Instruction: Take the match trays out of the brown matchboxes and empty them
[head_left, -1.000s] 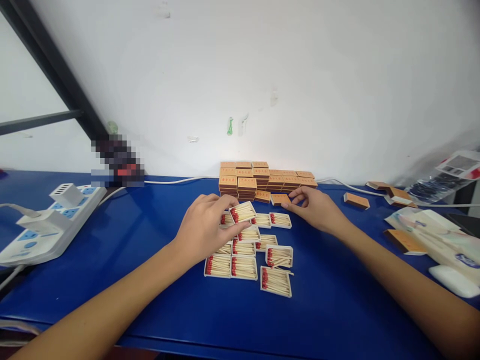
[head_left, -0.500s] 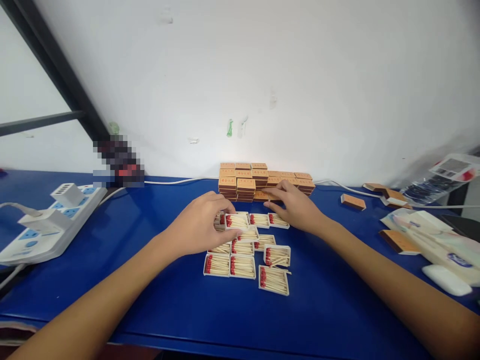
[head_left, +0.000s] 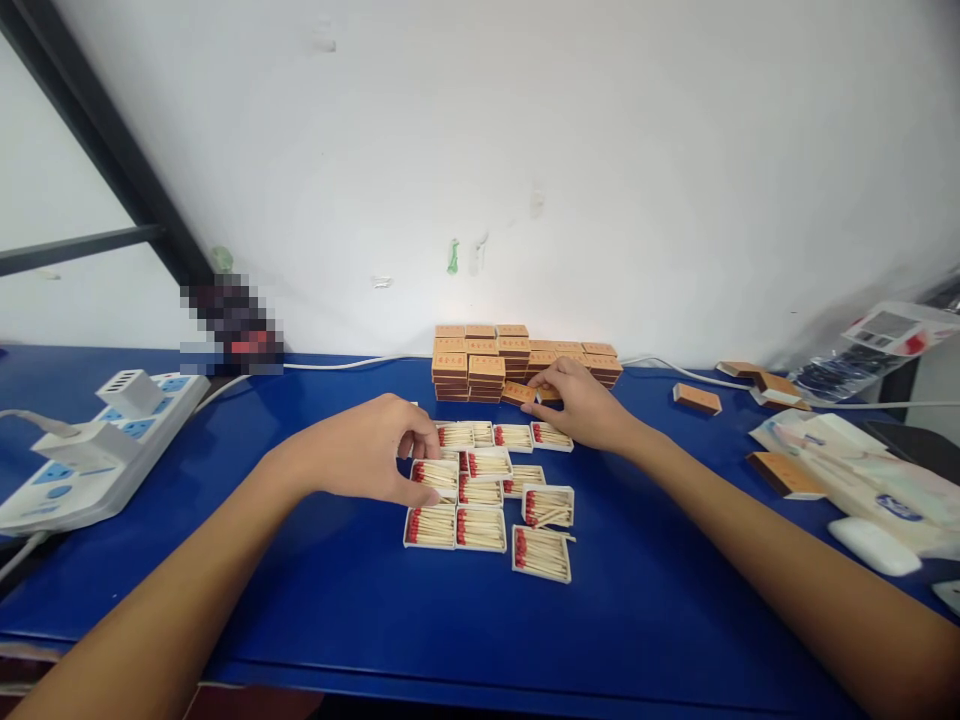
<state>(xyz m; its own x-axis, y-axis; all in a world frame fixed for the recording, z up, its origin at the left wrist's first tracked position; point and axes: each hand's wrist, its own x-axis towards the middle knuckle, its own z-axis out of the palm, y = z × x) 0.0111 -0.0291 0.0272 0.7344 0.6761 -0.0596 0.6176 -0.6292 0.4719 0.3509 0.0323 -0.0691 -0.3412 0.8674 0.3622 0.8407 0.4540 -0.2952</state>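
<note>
Along the wall [head_left: 622, 170], closed matchboxes [head_left: 450, 365] sit stacked, seemingly done, while match trays [head_left: 481, 530] lie uncovered, seemingly unfinished, on the counter [head_left: 637, 620], left hand [head_left: 360, 450] bracketing one, right hand [head_left: 589, 405] at a box [head_left: 516, 394], both fingers' grip unclear.

Red characters [head_left: 451, 361] on orange matchboxes [head_left: 487, 369] and a blue logo [head_left: 899, 508] on a white packet [head_left: 814, 437], too small to read

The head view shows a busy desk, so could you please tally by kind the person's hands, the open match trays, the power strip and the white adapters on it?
Left hand: 1
Right hand: 1
Open match trays: at least 12, some partly hidden
Power strip: 1
White adapters: 2
Total: at least 17
</note>
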